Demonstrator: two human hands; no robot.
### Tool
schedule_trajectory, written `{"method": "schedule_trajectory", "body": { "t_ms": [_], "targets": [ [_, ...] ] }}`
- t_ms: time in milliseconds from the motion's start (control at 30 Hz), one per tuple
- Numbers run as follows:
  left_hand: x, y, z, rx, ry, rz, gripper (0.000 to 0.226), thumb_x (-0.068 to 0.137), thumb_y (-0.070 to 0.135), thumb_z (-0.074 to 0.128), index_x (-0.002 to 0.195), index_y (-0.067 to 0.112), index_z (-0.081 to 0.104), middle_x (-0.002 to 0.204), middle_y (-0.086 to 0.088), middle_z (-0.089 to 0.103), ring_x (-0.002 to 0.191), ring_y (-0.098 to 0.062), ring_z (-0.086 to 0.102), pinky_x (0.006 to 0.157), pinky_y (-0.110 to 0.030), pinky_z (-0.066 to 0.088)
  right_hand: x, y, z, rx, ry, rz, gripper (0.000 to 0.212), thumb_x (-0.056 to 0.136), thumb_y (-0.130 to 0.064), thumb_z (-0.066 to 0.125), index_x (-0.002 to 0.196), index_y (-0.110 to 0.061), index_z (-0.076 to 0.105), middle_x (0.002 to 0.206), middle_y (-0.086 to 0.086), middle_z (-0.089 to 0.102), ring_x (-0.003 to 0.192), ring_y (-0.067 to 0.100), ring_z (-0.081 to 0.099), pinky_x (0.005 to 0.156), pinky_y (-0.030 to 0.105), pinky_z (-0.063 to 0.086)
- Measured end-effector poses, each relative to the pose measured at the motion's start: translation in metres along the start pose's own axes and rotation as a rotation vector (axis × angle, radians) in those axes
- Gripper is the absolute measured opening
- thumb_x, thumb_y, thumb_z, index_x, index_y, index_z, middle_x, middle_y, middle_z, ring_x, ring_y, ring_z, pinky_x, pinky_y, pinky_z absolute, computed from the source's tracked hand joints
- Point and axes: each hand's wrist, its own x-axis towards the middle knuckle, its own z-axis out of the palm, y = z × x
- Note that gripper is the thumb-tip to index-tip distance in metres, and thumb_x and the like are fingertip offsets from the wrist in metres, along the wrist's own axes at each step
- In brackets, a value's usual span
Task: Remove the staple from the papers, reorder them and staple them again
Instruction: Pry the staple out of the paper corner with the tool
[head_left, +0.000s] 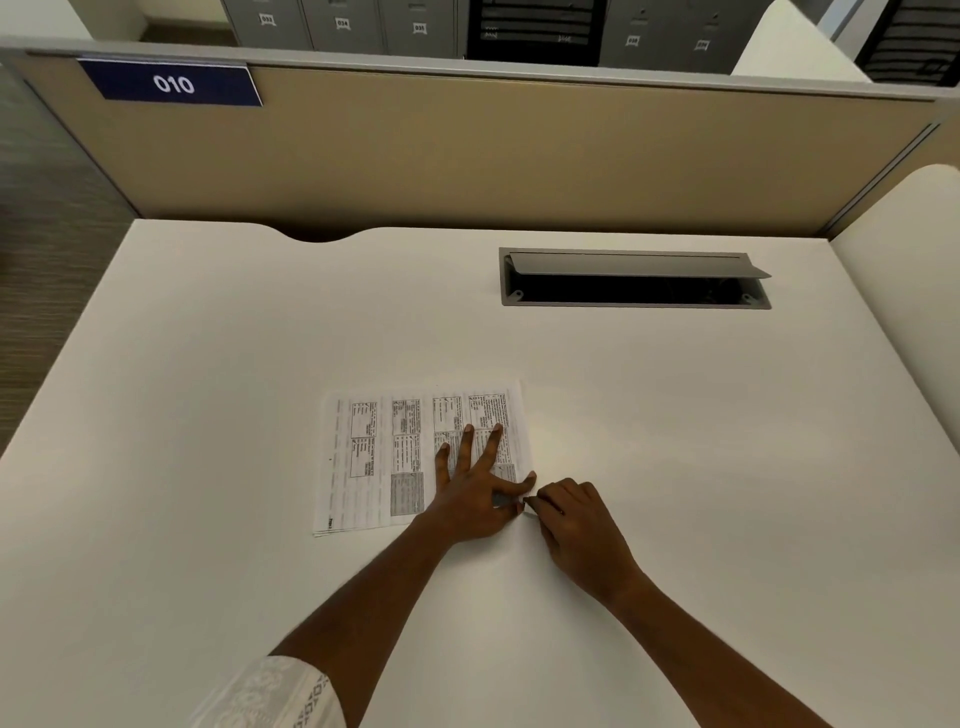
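Left hand (475, 493) flat on printed papers (395, 457) — landscape, tabled.

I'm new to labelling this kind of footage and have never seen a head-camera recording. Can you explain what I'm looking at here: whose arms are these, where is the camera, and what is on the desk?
There is no machine here. The single picture comes from a wide-angle camera worn on a person's head, looking forward and down, so the two arms reaching in from the bottom belong to the wearer. The left hand lies flat with fingers spread, pressing down a set of printed papers on a white desk. The right hand is pinched at the papers' near right corner, apparently working at the staple; whether it holds a small tool is too small to tell. Further back, an open cable hatch is set in the desk, and a partition carries a blue sign reading 010.
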Motion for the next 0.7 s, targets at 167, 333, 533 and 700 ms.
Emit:
{"method": "schedule_trajectory", "body": {
  "t_ms": [167,333,533,700],
  "targets": [
    [0.000,0.000,-0.001,-0.011,-0.008,0.000,0.040,0.099,0.055,0.052,0.138,0.061,0.047,0.169,0.003,-0.022,0.150,-0.034,-0.034,0.117,-0.060,-0.021,-0.001,0.003,0.002,-0.053,0.018,-0.083,0.015,0.087,-0.004,0.067,0.101,-0.008,0.071,0.091,0.005,0.066,0.084,0.024,0.059,0.073,0.033,0.044],
    [0.000,0.000,0.001,-0.002,0.003,0.002,0.039,0.099,0.056,0.050,0.137,0.062,0.047,0.169,0.003,-0.021,0.151,-0.035,-0.033,0.118,-0.062,-0.019,-0.001,0.004,0.001,-0.026,-0.002,-0.074,0.018,0.083,-0.003,0.070,0.101,-0.009,0.070,0.092,0.004,0.066,0.083,0.024,0.060,0.072,0.033,0.047],
    [0.001,-0.002,-0.001,-0.032,-0.021,-0.004,0.041,0.098,0.054,0.053,0.138,0.061,0.048,0.169,0.005,-0.023,0.150,-0.033,-0.035,0.118,-0.061,-0.020,0.002,0.021,-0.008,0.307,0.072,0.343,0.023,0.082,-0.004,0.073,0.104,-0.012,0.071,0.098,0.000,0.065,0.089,0.019,0.062,0.076,0.027,0.052],
    [-0.001,0.001,0.004,-0.072,0.044,-0.023,0.037,0.095,0.065,0.050,0.132,0.060,0.055,0.170,0.007,-0.017,0.153,-0.030,-0.031,0.121,-0.060,-0.018,0.008,0.031,-0.012,0.364,0.063,0.417,0.022,0.083,-0.005,0.073,0.101,-0.017,0.072,0.092,-0.004,0.066,0.085,0.016,0.063,0.072,0.028,0.053]
  ]
}}
